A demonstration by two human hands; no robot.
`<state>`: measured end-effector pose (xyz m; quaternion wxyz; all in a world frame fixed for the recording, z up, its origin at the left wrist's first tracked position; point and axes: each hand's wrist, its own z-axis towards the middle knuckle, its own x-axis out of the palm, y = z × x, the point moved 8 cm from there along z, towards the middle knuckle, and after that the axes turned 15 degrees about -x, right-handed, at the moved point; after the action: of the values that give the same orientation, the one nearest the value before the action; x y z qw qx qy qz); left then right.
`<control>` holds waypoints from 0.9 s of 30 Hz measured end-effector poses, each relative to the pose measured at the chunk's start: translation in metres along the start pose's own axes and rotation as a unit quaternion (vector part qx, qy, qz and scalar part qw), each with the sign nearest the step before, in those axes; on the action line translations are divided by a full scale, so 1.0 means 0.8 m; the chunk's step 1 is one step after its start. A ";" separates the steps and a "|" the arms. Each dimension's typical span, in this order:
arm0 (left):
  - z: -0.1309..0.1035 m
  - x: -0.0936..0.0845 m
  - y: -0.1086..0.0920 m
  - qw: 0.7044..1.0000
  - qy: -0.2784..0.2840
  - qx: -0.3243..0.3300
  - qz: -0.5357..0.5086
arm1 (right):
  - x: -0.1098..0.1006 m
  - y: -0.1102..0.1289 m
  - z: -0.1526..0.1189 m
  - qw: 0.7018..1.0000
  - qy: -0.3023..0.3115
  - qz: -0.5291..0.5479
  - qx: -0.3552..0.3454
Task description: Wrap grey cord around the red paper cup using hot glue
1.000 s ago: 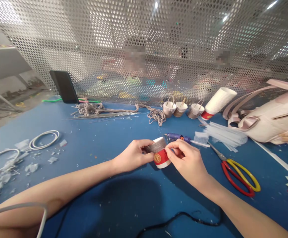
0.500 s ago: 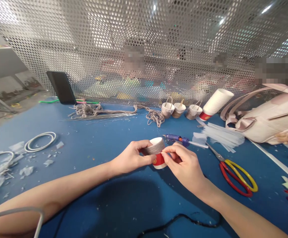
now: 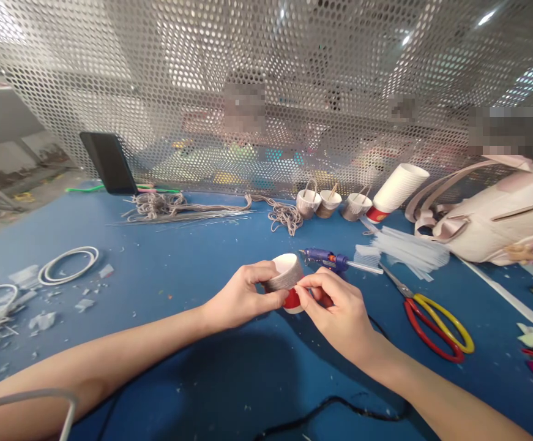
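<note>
My left hand point(image 3: 245, 294) grips a paper cup point(image 3: 288, 263), its thumb outside and its fingers around the rim side. The cup is tilted, with its white inside facing up. Grey-brown cord point(image 3: 284, 281) is wound around the half near the opening, while the red printed part point(image 3: 292, 299) below is bare. At the lower edge of the winding, my right hand point(image 3: 337, 306) pinches the cord between thumb and forefinger against the cup; the cord's end is hidden by the fingers. Just behind my right hand lies a blue glue gun point(image 3: 325, 257) with a clear glue stick in it.
Scissors point(image 3: 424, 312) with red and yellow handles lie at right, near clear glue sticks point(image 3: 408, 251). Behind stand cord-wrapped cups point(image 3: 309, 205), a cup stack point(image 3: 397, 188), a bag point(image 3: 495, 211), cord bundles point(image 3: 286, 217) and a phone point(image 3: 109, 162). White rings point(image 3: 68, 266) lie left.
The cup has turned slightly in my left hand, so more of its white inside and less of its red part show. My right fingertips have shifted slightly left along it.
</note>
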<state>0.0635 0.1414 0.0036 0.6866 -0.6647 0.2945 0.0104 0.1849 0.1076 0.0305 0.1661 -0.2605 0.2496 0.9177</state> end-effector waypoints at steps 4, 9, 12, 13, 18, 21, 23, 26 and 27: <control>-0.002 -0.002 -0.002 1.000 -0.013 -0.009 0.004 | 0.001 0.001 0.000 1.000 0.005 0.001 -0.001; -0.003 -0.003 -0.003 1.000 -0.016 -0.005 -0.001 | -0.001 0.002 0.002 1.000 -0.002 0.000 -0.002; -0.003 -0.003 -0.003 1.000 -0.016 -0.003 -0.006 | -0.001 0.000 0.001 1.000 -0.003 -0.002 0.002; -0.003 -0.003 -0.003 1.000 -0.017 -0.002 -0.007 | -0.001 0.000 0.001 1.000 -0.002 -0.002 0.005; -0.004 -0.004 -0.004 1.000 -0.023 0.004 -0.009 | 0.001 -0.002 -0.001 1.000 0.002 0.005 0.013; -0.003 -0.006 -0.004 0.999 -0.033 0.014 -0.011 | -0.001 -0.002 0.000 1.000 -0.007 0.001 0.017; -0.003 -0.007 -0.004 0.999 -0.039 0.020 -0.012 | -0.002 -0.003 0.001 1.000 -0.009 0.000 0.022; -0.003 -0.008 -0.004 0.999 -0.042 0.026 -0.016 | -0.002 -0.004 0.001 1.000 -0.007 0.003 0.027; -0.003 -0.009 -0.004 0.999 -0.042 0.028 -0.018 | -0.001 -0.004 0.002 1.000 -0.006 0.004 0.028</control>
<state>0.0582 0.1415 0.0097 0.7165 -0.6495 0.2539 0.0175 0.1869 0.1108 0.0308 0.1709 -0.2492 0.2758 0.9125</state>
